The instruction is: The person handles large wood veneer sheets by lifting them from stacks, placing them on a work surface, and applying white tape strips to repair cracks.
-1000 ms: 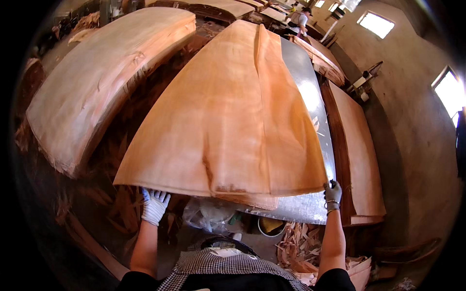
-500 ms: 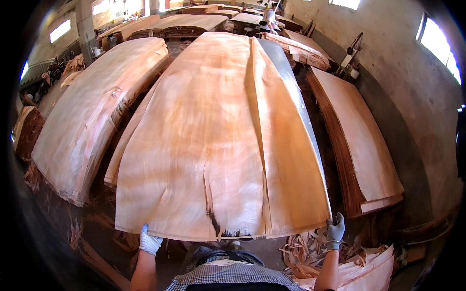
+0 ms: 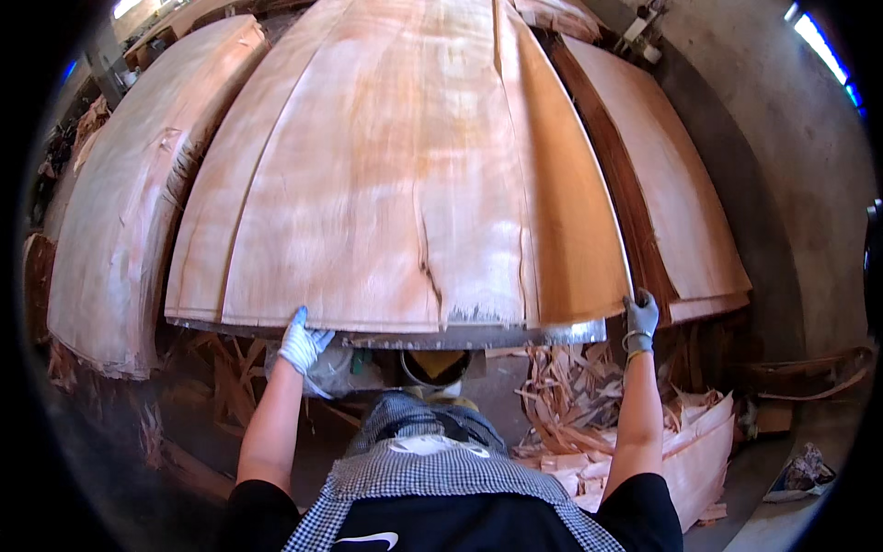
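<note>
Veneer point(image 3: 368, 221) looks mostly spread, its right side not yet flat; right hand point(image 3: 641, 317) pinches its near-right corner, left hand point(image 3: 304, 347) meets its near edge, grip unclear from here.

Smooth, thin wood in the sheet point(image 3: 368, 212), with a soft sheen and a rough split near its front edge. Bright, glossy metal along the worktop point(image 3: 570, 332). Ragged, matt wood among the scraps point(image 3: 566, 391). Matt knit on the left glove point(image 3: 303, 347), woven cloth in the apron point(image 3: 432, 477), clear, shiny plastic in the bag point(image 3: 342, 375).
</note>
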`<act>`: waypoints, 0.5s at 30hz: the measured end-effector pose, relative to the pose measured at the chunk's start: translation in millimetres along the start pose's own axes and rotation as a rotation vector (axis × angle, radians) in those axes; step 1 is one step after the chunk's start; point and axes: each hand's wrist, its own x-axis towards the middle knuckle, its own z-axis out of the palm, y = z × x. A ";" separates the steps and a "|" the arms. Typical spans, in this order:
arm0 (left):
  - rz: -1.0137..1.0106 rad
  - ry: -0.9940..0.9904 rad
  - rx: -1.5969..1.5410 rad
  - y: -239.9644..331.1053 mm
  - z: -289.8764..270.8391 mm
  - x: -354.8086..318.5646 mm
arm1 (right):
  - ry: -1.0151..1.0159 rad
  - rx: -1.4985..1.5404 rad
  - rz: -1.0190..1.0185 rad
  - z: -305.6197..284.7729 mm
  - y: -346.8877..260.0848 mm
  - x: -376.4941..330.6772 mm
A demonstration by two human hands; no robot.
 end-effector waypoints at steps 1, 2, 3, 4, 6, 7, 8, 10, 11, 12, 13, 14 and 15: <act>0.019 -0.001 0.079 -4.0 8.7 -0.2 | 0.023 -0.002 -0.032 0.7 10.9 6.4; 0.013 0.061 0.098 -5.2 14.5 1.6 | 0.038 0.005 -0.069 2.9 21.6 12.8; 0.023 0.114 0.102 -9.8 19.3 1.4 | 0.013 0.037 -0.014 -2.4 34.1 15.5; 0.045 0.161 0.108 -8.9 27.7 1.1 | -0.007 0.080 0.038 -3.8 43.5 21.9; 0.066 0.180 0.065 -16.2 39.8 7.9 | -0.005 0.195 0.067 -9.7 62.7 35.7; 0.078 0.197 0.047 -20.4 42.8 8.4 | -0.008 0.224 0.103 -10.9 73.8 37.5; 0.093 0.227 0.067 -22.3 44.2 6.7 | -0.016 0.259 0.141 -6.2 76.5 36.5; 0.133 0.311 0.106 -23.5 38.8 -3.2 | -0.153 0.220 0.307 -2.8 60.3 28.1; 0.132 0.369 0.117 -25.8 35.0 5.7 | -0.204 0.192 0.380 -11.3 49.1 26.4; 0.122 0.368 0.109 -26.0 29.0 12.6 | -0.185 0.243 0.313 -13.3 78.4 32.7; 0.105 0.361 0.104 -28.2 24.5 22.9 | -0.125 0.155 0.197 -20.5 98.9 30.2; 0.083 0.346 0.095 -33.7 30.0 31.9 | -0.060 0.062 0.075 -29.1 120.9 25.9; 0.078 0.383 0.115 -40.7 34.7 41.1 | -0.061 0.023 0.096 -36.6 142.9 14.9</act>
